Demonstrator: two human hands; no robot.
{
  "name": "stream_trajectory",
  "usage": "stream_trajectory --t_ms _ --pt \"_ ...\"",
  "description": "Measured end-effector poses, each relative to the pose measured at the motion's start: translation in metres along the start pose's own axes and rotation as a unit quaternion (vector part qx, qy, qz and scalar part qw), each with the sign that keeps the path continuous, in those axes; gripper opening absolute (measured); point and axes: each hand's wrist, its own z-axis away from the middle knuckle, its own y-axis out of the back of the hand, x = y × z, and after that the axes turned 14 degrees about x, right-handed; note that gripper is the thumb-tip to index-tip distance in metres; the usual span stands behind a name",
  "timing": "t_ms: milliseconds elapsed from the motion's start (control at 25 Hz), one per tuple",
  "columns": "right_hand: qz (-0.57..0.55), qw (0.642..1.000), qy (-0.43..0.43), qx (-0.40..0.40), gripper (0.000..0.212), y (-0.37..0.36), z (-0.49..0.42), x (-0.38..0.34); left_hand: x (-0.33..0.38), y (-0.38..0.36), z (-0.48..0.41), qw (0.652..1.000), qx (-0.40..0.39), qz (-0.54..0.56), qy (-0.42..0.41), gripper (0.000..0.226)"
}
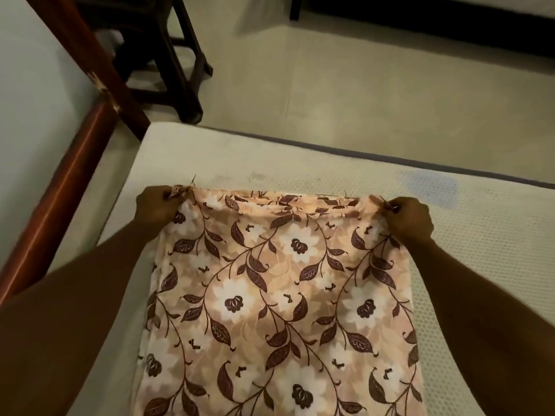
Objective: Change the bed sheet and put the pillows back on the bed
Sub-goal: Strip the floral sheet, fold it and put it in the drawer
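A peach bed sheet [279,298] with white flowers and dark brown leaves lies in a folded strip on the bare white mattress [480,250]. My left hand [157,210] pinches the sheet's far left corner. My right hand [410,219] pinches its far right corner. The far edge of the sheet is bunched between the two hands. No pillows are in view.
A reddish wooden bed frame [60,205] runs along the mattress's left side against a pale wall. A dark wooden chair [168,55] stands on the tiled floor [360,85] beyond the bed. A faint blue stain [426,187] marks the mattress at the right.
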Motion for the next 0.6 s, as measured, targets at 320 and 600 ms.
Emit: stream_trajectory --t_ms 320,600 --pt "0.018 0.996 -0.013 0.087 0.033 -0.081 -0.018 0.001 -0.04 -0.058 -0.036 0.996 0.083 -0.025 -0.031 0.018" --pt "-0.001 0.969 0.243 0.042 0.062 -0.098 0.123 -0.042 -0.02 -0.096 0.061 0.937 0.139 -0.104 -0.301 0.041"
